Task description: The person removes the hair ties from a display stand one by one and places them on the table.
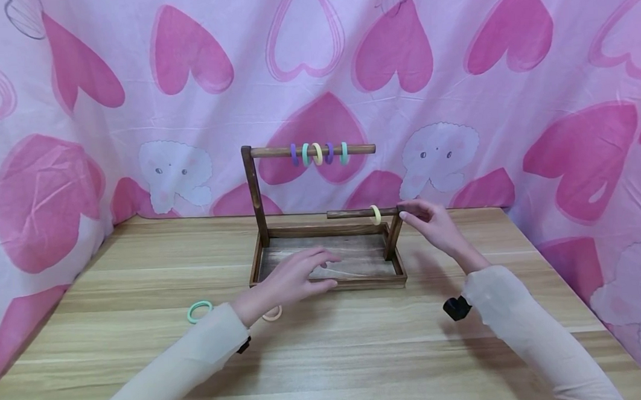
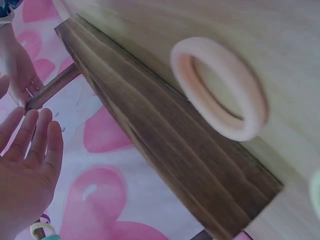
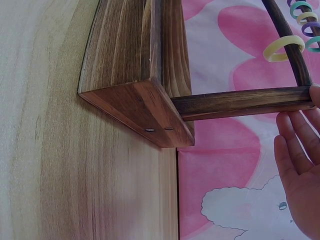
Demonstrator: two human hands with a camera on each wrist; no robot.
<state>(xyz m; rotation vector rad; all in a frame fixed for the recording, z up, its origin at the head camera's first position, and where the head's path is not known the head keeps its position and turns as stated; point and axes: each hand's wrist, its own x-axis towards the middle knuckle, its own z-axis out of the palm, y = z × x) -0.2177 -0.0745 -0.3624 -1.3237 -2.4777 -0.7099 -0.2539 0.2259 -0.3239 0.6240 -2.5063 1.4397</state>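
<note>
A dark wooden ring stand (image 1: 328, 284) has a tray base and two rods. Five-sided counts aside, several purple, green and yellow rings (image 1: 317, 154) hang on the upper rod, while one yellow ring (image 1: 375, 214) hangs on the lower rod. My right hand (image 1: 430, 221) pinches the top of the short post (image 3: 245, 102), thumb on the near side. Over the tray's front edge, my left hand (image 1: 297, 277) hovers with fingers extended and nothing held. Below it on the table lies a peach ring (image 2: 220, 90), partly hidden by my left forearm in the head view.
A green ring (image 1: 199, 312) lies on the wooden table (image 1: 361, 355) left of my left sleeve. A pink heart-patterned cloth (image 1: 312, 43) hangs behind and along both sides of the table. Each wrist wears a small black device (image 1: 457, 307).
</note>
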